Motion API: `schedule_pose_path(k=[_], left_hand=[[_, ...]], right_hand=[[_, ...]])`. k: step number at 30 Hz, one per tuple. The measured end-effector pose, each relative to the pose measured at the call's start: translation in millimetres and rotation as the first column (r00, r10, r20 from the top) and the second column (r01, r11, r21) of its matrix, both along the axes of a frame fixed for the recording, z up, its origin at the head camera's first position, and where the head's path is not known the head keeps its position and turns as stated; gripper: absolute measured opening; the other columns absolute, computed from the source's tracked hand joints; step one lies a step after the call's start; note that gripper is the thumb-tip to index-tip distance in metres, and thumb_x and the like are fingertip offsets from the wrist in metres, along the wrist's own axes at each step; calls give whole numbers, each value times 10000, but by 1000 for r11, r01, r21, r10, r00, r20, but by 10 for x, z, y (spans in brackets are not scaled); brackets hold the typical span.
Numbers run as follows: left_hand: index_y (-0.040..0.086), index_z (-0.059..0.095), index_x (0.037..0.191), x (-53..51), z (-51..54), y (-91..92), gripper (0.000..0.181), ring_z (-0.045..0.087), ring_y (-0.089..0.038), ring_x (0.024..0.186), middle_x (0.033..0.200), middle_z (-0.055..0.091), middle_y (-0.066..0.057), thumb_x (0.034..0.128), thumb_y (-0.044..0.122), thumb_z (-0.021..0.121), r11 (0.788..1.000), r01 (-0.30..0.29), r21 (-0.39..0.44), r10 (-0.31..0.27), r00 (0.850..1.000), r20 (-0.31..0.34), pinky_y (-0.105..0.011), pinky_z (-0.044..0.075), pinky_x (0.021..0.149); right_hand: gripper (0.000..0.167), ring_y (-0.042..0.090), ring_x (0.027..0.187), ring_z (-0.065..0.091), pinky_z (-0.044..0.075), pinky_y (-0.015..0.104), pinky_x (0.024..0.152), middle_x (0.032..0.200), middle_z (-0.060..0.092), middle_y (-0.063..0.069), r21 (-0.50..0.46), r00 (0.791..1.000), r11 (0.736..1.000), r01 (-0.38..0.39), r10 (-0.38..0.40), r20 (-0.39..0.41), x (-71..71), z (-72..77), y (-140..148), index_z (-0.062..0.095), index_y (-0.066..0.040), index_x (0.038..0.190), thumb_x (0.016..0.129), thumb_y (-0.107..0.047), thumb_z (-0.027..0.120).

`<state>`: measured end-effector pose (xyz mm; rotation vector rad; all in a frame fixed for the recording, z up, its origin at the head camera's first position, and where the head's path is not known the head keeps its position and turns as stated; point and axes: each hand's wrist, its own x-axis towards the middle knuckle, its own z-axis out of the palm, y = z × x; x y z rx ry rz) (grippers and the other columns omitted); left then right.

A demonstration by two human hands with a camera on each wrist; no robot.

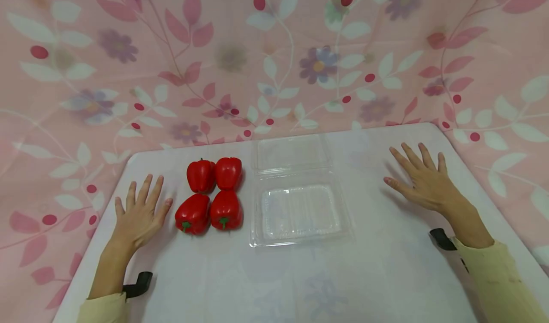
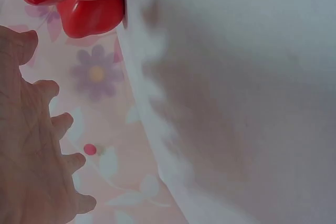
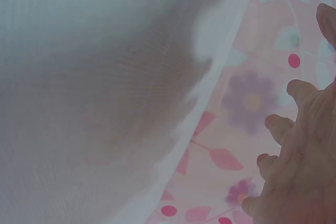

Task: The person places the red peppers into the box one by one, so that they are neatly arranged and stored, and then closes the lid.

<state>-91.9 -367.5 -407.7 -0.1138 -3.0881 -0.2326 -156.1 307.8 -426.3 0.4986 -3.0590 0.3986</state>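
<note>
Four red bell peppers stand close together in two rows, among them a front left one and a back right one. Right of them lies a clear plastic container, its lid folded back. My left hand is spread, palm down, just left of the peppers and touching none. In the left wrist view the fingers of that hand are apart, with red peppers above. On the far right my right hand is spread and holds nothing; the right wrist view shows it too.
A white-covered table with rounded back corners carries everything. Pink floral cloth hangs behind it and shows at both sides. Dark straps with small black pieces are on both wrists, at the left and right.
</note>
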Motion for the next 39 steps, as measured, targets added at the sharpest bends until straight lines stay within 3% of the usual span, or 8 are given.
schedule_pose_path(k=[17,26,33,39], left_hand=[[192,98,1595,41,-6,55,750,-41,-492,1446,1621,87,-189,992,484,437,998,56,28,-55,997,-47,-724,-138,1048],[194,97,1595,82,12,84,770,-23,-491,1448,1622,96,-184,980,474,467,997,72,27,-70,995,-70,-704,-146,1059],[197,92,1596,118,51,118,787,-3,-490,1449,1614,124,-201,974,499,469,995,87,44,-84,995,-58,-682,-151,1072],[185,123,1594,160,100,168,763,40,-500,1441,1593,177,-224,982,475,474,990,109,85,-106,994,-38,-689,-115,1084]], right_hand=[[814,449,1460,-97,-177,700,1048,1627,68,188,-127,998,992,-11,18,55,4,-6,-44,86,-216,1597,967,-498,516],[809,421,1474,-60,-152,688,1071,1631,82,169,-171,998,985,-27,35,43,13,18,-83,95,-241,1597,964,-481,537],[802,437,1466,74,14,703,1103,1622,134,174,-264,995,963,-59,78,60,25,62,-131,144,-249,1594,954,-424,595],[804,396,1465,144,116,731,1075,1621,172,130,-353,988,935,-42,91,123,49,96,-194,162,-328,1583,942,-411,639]])
